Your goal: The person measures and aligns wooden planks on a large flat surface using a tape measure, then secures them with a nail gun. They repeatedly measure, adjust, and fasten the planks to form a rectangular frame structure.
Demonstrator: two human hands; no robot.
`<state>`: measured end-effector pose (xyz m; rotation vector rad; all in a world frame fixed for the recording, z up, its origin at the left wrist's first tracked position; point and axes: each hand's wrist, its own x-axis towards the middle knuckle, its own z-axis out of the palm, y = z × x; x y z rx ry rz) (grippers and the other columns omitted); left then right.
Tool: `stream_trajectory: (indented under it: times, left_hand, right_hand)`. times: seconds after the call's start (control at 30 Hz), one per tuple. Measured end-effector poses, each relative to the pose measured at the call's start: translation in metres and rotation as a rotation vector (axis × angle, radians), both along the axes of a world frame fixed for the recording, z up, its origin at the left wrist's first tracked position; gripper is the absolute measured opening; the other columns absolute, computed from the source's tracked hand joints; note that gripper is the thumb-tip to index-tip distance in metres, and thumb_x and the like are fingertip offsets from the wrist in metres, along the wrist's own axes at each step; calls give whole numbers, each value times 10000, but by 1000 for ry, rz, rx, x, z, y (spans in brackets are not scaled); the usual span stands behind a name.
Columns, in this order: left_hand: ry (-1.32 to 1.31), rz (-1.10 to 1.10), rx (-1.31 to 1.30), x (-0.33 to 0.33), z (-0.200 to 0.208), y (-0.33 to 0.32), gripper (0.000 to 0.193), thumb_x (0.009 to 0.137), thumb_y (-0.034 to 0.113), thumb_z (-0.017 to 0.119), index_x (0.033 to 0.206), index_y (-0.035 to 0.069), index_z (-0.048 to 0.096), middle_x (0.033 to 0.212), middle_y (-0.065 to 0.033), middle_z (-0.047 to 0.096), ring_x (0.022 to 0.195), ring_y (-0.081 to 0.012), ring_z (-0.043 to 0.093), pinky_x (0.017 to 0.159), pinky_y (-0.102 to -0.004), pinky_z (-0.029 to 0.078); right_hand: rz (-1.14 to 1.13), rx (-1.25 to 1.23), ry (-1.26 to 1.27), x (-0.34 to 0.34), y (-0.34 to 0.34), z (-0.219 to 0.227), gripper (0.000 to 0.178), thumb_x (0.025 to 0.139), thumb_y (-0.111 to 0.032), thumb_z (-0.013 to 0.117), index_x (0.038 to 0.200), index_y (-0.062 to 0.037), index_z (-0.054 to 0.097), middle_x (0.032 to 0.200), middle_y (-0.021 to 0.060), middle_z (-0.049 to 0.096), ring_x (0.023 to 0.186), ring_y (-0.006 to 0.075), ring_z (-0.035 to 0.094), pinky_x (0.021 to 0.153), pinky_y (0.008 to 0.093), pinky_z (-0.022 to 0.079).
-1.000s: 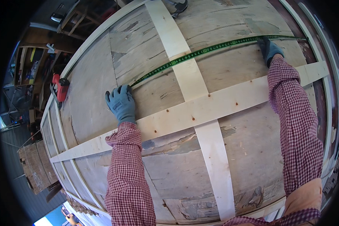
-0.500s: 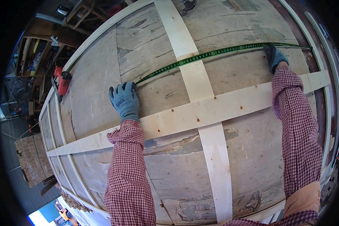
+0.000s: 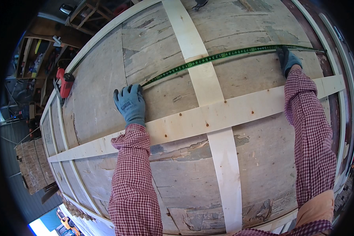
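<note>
A green tape measure (image 3: 201, 61) is stretched across a large plywood panel (image 3: 259, 157), rising gently toward the right. Its blade crosses a pale upright wooden strip (image 3: 205, 83) and reaches the reddish-brown edge at the far right. My left hand (image 3: 130, 103), in a blue-grey glove, is closed at the tape's left end; the part under the palm is hidden. Gloved in the same way, my right hand (image 3: 289, 61) grips the blade near its right end, fingers curled over it. A long pale wooden strip (image 3: 192, 120) runs crosswise beneath both hands.
A red power tool (image 3: 66, 83) rests at the panel's left edge. The dark head of a hammer-like tool (image 3: 200, 4) shows at the top. Stacked boards (image 3: 33, 165) and a cluttered wooden shelf (image 3: 35, 59) stand beyond the left side. A yellow-orange vehicle (image 3: 68, 223) is at the lower left.
Both hands and the tape stay in nearly the same place. The view has shifted very slightly, so the dark tool at the top shows less.
</note>
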<state>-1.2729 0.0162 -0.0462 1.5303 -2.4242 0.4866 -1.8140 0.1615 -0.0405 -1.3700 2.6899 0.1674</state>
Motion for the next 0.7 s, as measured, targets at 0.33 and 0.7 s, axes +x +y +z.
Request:
stream_trajectory:
  times: [0.33, 0.7]
  left_hand:
    - [4, 2, 5, -1, 0, -1, 180, 906, 275, 536, 962, 161, 664, 1000, -74, 654, 1004, -271, 579, 1067, -480, 298]
    - [9, -39, -56, -1, -2, -1, 172, 908, 279, 536, 939, 165, 662, 967, -72, 657, 969, -269, 590, 1042, -490, 317]
  right_hand:
    - [-6, 36, -36, 8, 0, 10, 474, 974, -269, 342, 1406, -76, 376, 1435, 125, 418, 1294, 267, 432, 1073, 331, 348]
    - [5, -27, -39, -13, 0, -8, 519, 948, -412, 411, 1389, -140, 420, 1380, 134, 482, 1245, 310, 482, 1049, 408, 379]
